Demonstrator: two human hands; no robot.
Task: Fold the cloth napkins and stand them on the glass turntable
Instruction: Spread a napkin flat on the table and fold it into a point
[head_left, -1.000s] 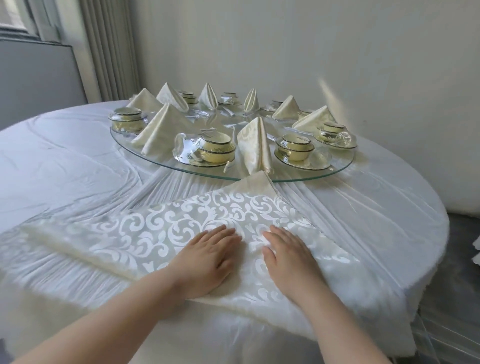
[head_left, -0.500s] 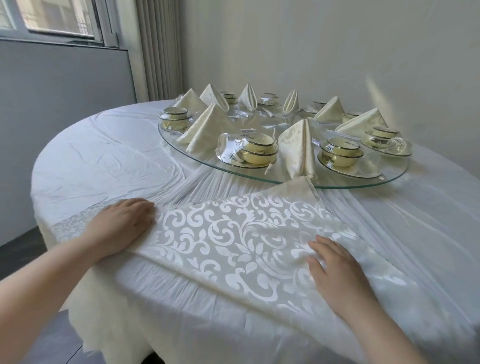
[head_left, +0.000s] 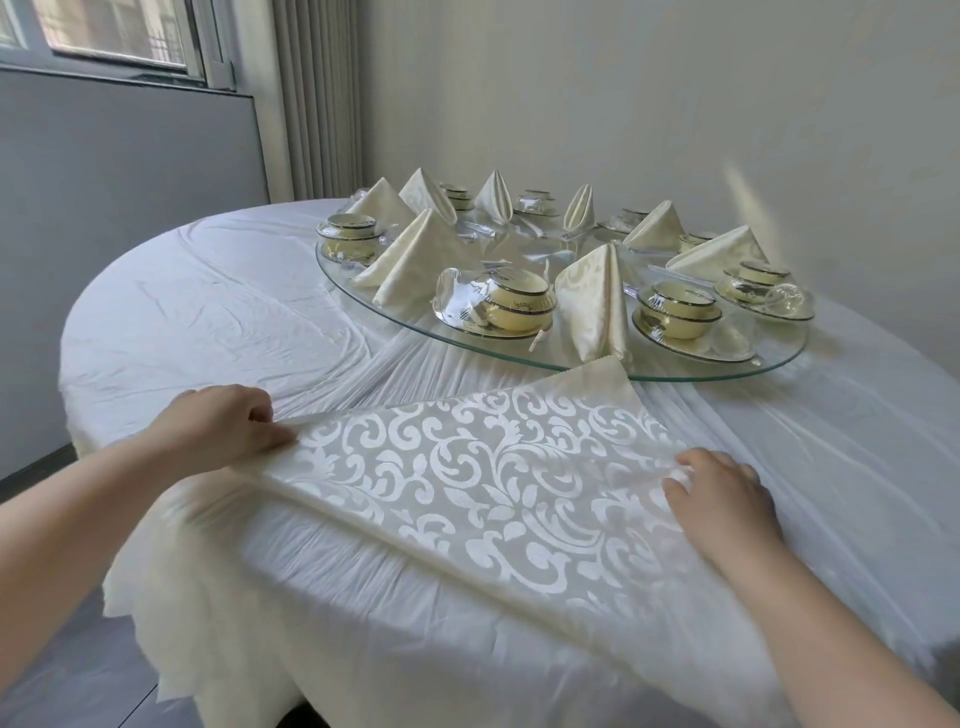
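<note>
A cream napkin with a white scroll pattern (head_left: 483, 483) lies folded into a triangle on the white tablecloth, its tip pointing at the glass turntable (head_left: 410, 319). My left hand (head_left: 223, 434) pinches the napkin's left corner, fingers curled. My right hand (head_left: 722, 499) rests flat on the napkin's right part, fingers bent at the tips. Several folded napkins stand on the turntable, the nearest (head_left: 595, 306) just beyond the flat napkin's tip.
Cream bowls on saucers (head_left: 511, 306) sit between the standing napkins on the turntable. The round table's edge (head_left: 70, 364) curves at the left, with grey floor below. A window and curtain (head_left: 317, 98) are behind, a pale wall at the right.
Both hands slid apart from the napkin's middle toward its corners. My left hand went from lying flat to pinching the left corner. The view shifted left and closer.
</note>
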